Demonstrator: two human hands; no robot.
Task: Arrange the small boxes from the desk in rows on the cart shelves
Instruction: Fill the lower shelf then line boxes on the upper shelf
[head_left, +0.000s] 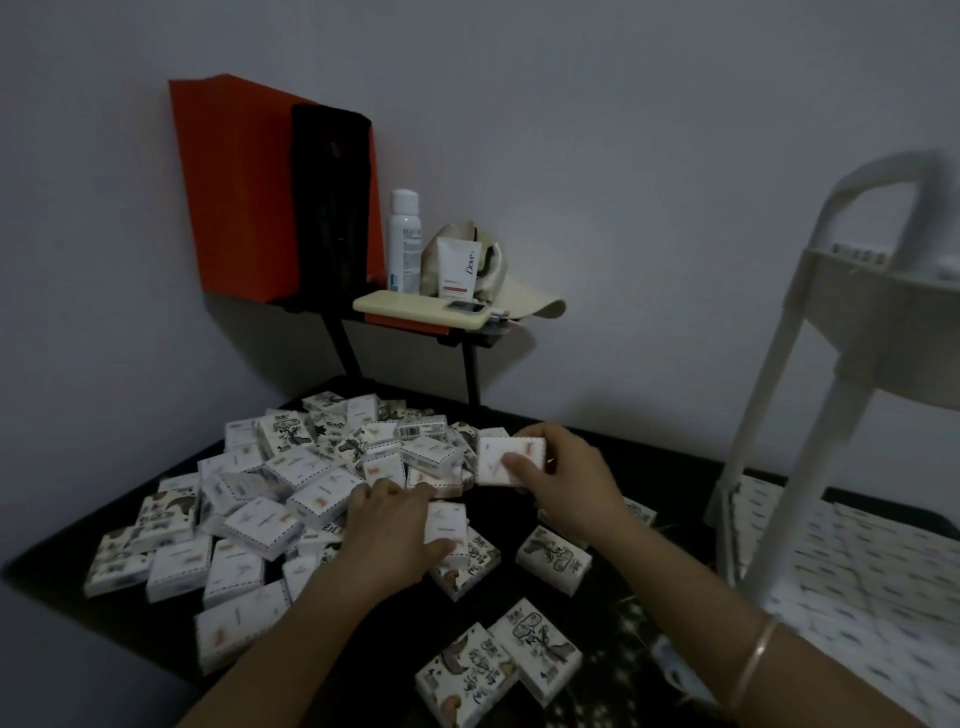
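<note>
A tall white plastic cart (769, 415) stands at the right, just beside the dark bench (665, 467), close enough that boxes can be passed across without a step. Neat rows of small boxes (841, 582) already cover its lower shelf, and a few more show over the rim of the upper tray (883, 332), though blur hides how they lie. On the bench, a loose heap of small white printed cardboard boxes (291, 483) spreads from the far corner toward the person, with several strays lying flat nearer the front edge, so I judge that most of the task is left. Behind the heap, a flat orange paper bag (223, 197) leans on the wall on a small black stand, out of the working area. Both hands are out over the near side of the heap, a little apart. The right hand (566, 478) pinches one white box (506, 460) by its edge, thumb on the face, lifted clear and turned flat toward the camera. The left hand (395, 535) curls round a second white box (445, 525) lower down, apparently gathering one in each hand to save trips. A thin metal bangle (753, 660) circles the right wrist.
</note>
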